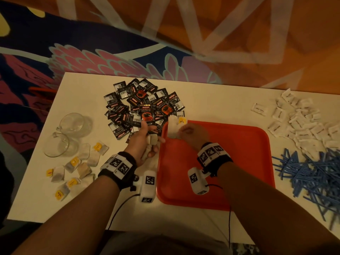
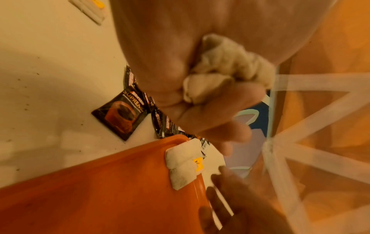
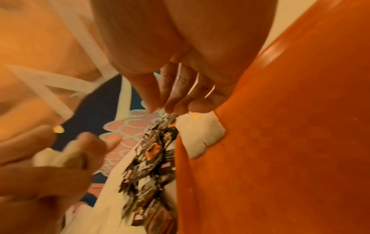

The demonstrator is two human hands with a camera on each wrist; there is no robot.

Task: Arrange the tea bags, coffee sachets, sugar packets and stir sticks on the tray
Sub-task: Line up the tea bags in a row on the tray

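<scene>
A red tray [image 1: 220,172] sits on the white table. One tea bag [image 1: 172,128] with a yellow tag leans in the tray's far left corner. My right hand [image 1: 191,133] hovers there, its fairly straight fingertips [image 3: 176,102] touching the bag's [image 3: 200,134] top edge. My left hand [image 1: 145,144] is just left of the tray and grips a bunch of tea bags [image 2: 226,68] in its palm. More tea bags [image 1: 77,168] lie loose at the table's left front. Black coffee sachets [image 1: 141,107] are heaped behind the hands, white sugar packets [image 1: 303,122] at the far right, blue stir sticks [image 1: 309,173] at the right front.
Two clear glass cups [image 1: 73,122] [image 1: 57,144] lie on their sides at the table's left. The coffee heap reaches the tray's far left corner [image 2: 180,139]. Beyond the table's far edge is a patterned carpet [image 1: 110,57]. Cables hang from both wrist cameras.
</scene>
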